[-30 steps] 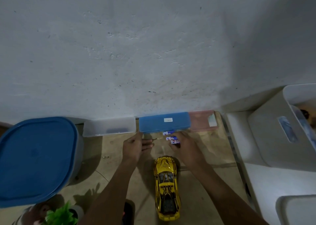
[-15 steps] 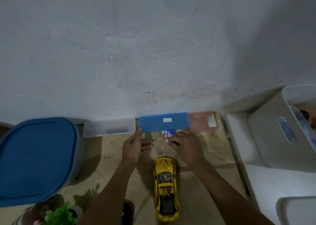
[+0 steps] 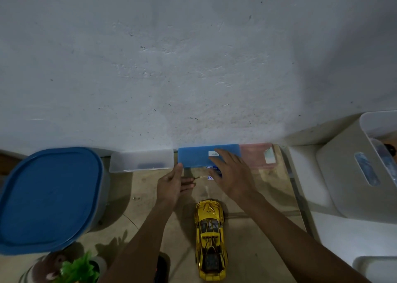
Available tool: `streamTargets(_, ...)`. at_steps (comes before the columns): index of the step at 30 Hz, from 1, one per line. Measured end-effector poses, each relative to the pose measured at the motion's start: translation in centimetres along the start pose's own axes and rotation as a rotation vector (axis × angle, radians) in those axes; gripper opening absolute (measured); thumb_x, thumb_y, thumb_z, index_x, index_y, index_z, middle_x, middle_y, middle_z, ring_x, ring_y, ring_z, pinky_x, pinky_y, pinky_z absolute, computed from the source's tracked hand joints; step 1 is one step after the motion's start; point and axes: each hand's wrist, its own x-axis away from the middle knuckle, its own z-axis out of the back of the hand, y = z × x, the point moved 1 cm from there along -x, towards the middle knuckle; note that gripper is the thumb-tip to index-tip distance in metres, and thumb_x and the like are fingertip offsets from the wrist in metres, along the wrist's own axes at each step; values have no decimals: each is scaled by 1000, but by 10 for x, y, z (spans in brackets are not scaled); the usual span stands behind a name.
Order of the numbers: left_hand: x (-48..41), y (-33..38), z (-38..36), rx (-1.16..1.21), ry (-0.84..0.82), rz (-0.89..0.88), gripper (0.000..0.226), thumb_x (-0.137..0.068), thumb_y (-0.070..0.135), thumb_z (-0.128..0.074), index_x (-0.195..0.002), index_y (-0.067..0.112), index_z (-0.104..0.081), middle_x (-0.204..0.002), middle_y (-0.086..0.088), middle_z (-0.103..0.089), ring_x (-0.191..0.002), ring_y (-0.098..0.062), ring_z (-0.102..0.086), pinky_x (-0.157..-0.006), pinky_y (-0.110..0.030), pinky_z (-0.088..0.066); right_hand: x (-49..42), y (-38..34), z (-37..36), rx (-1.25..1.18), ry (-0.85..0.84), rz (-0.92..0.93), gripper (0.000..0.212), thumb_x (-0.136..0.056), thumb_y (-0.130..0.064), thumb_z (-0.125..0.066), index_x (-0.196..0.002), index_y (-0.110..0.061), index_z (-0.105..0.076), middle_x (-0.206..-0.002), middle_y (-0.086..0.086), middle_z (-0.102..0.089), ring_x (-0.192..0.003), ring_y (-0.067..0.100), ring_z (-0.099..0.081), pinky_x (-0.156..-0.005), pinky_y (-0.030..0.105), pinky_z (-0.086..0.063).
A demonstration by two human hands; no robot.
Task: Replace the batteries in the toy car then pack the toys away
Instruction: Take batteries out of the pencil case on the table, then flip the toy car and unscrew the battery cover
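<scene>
A yellow toy car (image 3: 211, 239) stands on the tan surface, nose toward the wall. A flat blue case (image 3: 195, 157) lies against the wall. My right hand (image 3: 231, 173) reaches over the case's right half with its fingers spread and straight, fingertips on the lid near a white label (image 3: 212, 153). Blue-and-white batteries (image 3: 211, 175) lie just in front of the case, partly hidden under that hand. My left hand (image 3: 171, 185) touches the case's left front corner with its thumb; a thin tool tip (image 3: 198, 177) pokes out from its fingers.
A clear case (image 3: 141, 161) and a pink case (image 3: 256, 156) flank the blue one. A tub with a blue lid (image 3: 49, 196) fills the left. White bins (image 3: 352, 171) stand on the right. A green plant (image 3: 79, 269) sits at the bottom left.
My right hand has left the batteries and moved up and right onto the blue case lid, fingers now spread. The left hand has stayed at the case's left corner.
</scene>
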Motion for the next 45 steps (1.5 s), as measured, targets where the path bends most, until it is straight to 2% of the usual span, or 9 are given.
streamTargets(13, 3, 1, -3, -18, 47, -40, 42, -97, 34, -58, -128, 6, -62, -73, -13, -76, -65, -24, -75, -56, -25, -60, 4, -6, -3, -104, -95, -104, 48, -97, -41, -53, -141, -21, -50, -154, -1, -36, -145, 20, -27, -117, 38, -25)
streamTargets(20, 17, 15, 30, -192, 271, -196, 23, -99, 25, -56, -92, 6, -67, -75, -5, -70, -76, -24, -69, -59, -17, -51, -14, -28, 7, -109, -29, -116, 39, -92, -34, -60, -126, -16, -64, -132, 3, -60, -121, 25, -55, -102, 40, -43)
streamTargets(22, 18, 25, 52, -209, 359, -238, 16, -97, 17, -57, -106, 4, -61, -86, -5, -65, -86, -24, -65, -68, -20, -48, -25, -50, 8, -146, -13, -15, 34, -92, -28, -59, -123, -15, -65, -126, 2, -62, -116, 22, -57, -98, 38, -46)
streamTargets(26, -1, 42, 92, -134, 393, -121, 58, -93, 19, -65, -141, 8, -35, -114, -10, -61, -100, -26, -63, -88, -44, -56, -47, -103, -3, -183, -92, 221, 34, -94, -22, -56, -127, -17, -61, -131, 0, -58, -117, 18, -56, -93, 33, -49)
streamTargets(31, -13, 45, 109, -205, 294, -107, 37, -94, 21, -63, -126, 5, -53, -108, -17, -68, -91, -26, -67, -81, -44, -60, -69, -149, -26, -33, -283, 337, 50, -94, -19, -57, -143, -19, -45, -151, 4, -40, -136, 22, -40, -110, 41, -37)
streamTargets(33, -8, 51, 112, -187, 282, -113, 12, -95, 15, -60, -107, 13, -59, -98, -23, -69, -76, -23, -65, -65, -36, -57, -73, -152, -30, 31, -275, 344, 50, -89, -12, -62, -138, -17, -51, -143, 7, -48, -130, 26, -47, -105, 42, -41)
streamTargets(35, -3, 52, 113, -148, 275, -130, 20, -95, 8, -57, -99, 27, -50, -88, -17, -67, -73, -24, -63, -66, -39, -56, -75, -148, -30, 42, -239, 339, 44, -81, -7, -68, -124, -15, -62, -127, 9, -60, -113, 29, -59, -91, 42, -51)
streamTargets(40, -7, 42, 119, -101, 164, -59, 55, -95, 21, -57, -143, 27, -32, -104, -11, -69, -94, -29, -68, -86, -51, -58, -73, -144, -22, 66, -277, 281, 44, -88, -20, -60, -131, -17, -55, -139, 5, -51, -125, 25, -49, -97, 40, -49)
streamTargets(45, 2, 49, 125, -2, 61, 98, 20, -101, 12, -43, -89, 26, -51, -86, -13, -70, -88, -33, -68, -90, -47, -53, -72, -163, -27, 176, -339, 285, 44, -94, -26, -53, -135, -11, -47, -138, 16, -46, -125, 30, -48, -92, 40, -51)
